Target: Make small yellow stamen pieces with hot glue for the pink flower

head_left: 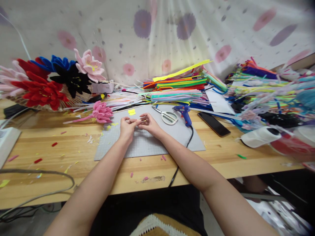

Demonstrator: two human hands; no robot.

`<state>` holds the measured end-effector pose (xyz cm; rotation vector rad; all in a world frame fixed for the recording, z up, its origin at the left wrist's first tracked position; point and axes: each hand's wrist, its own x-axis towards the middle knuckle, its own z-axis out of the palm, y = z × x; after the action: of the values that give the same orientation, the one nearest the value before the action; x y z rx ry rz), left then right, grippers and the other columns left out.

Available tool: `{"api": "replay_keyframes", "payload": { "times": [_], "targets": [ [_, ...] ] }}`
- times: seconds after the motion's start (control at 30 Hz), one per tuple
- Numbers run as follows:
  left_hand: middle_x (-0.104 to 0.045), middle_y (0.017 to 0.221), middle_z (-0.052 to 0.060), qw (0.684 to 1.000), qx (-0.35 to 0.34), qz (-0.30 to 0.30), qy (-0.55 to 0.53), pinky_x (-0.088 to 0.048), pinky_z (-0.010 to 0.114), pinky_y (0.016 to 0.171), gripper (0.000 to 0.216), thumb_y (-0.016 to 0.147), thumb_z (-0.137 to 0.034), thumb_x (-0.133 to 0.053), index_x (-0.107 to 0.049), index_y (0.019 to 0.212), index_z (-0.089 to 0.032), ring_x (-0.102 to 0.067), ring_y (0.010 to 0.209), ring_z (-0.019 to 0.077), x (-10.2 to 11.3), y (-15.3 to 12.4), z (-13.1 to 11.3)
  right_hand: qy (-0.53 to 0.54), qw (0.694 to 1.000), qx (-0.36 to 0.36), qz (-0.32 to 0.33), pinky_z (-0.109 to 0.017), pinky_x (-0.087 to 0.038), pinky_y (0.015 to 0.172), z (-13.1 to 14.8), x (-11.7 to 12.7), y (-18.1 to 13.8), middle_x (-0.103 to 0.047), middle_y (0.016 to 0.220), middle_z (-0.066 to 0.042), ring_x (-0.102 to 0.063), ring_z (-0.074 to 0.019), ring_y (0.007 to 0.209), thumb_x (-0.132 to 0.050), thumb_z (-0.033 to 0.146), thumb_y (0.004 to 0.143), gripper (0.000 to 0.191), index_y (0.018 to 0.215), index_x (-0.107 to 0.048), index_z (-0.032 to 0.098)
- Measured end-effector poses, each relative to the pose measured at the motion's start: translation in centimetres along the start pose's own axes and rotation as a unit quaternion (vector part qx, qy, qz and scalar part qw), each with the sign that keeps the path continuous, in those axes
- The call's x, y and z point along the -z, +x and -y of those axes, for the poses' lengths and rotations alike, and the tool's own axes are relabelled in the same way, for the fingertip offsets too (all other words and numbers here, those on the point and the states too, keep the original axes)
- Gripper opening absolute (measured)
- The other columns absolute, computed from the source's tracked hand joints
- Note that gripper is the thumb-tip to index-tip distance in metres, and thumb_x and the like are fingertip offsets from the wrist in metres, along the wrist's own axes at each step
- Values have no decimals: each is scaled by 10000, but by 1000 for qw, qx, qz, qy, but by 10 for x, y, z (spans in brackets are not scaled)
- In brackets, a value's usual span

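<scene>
My left hand (127, 127) and my right hand (149, 124) meet over the grey cutting mat (150, 144). The fingertips of both pinch a small yellowish piece (142, 121) between them, too small to name. A pink pipe-cleaner flower (100, 112) lies just left of the hands at the mat's corner. White-handled scissors (166, 115) and a blue glue gun (184, 113) rest on the mat to the right of my right hand. A yellow scrap (132, 111) lies beyond the hands.
Stacks of coloured pipe cleaners (179, 87) fill the back and right of the wooden table (61, 154). Finished red, black, blue and pink flowers (49, 82) stand at back left. A black phone (214, 124) and a white tape dispenser (261, 136) lie right.
</scene>
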<state>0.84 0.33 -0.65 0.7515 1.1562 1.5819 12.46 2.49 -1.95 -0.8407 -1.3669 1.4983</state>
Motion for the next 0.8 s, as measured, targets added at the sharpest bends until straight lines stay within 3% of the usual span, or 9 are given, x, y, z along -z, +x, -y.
{"api": "replay_keyframes", "payload": {
  "times": [0.33,0.57,0.8],
  "targets": [
    [-554,601,-90,998,19,17,-48,-421,249,656,576,403,-136,-759,-360,814,-197,-554,543,77,1,1,3,8,1000,18,3,-261,-469,696,-1,1,2,-575,768,49,-571,-92,691,-717,231,524,495,923,-425,222],
    [-573,627,-77,999,40,17,-27,-410,252,671,562,405,-148,-766,-367,798,-192,-575,580,89,1,1,1,7,1000,20,-7,-263,-460,696,-1,-1,2,-596,704,62,-584,-100,671,-714,236,518,470,896,-436,216],
    [-505,512,-106,998,61,17,-15,-386,222,609,503,409,-118,-730,-375,759,-189,-533,509,79,1,0,-3,10,999,16,-30,-255,-445,678,-3,-2,1,-614,643,77,-592,-96,623,-692,213,525,439,880,-432,212]
  ]
}}
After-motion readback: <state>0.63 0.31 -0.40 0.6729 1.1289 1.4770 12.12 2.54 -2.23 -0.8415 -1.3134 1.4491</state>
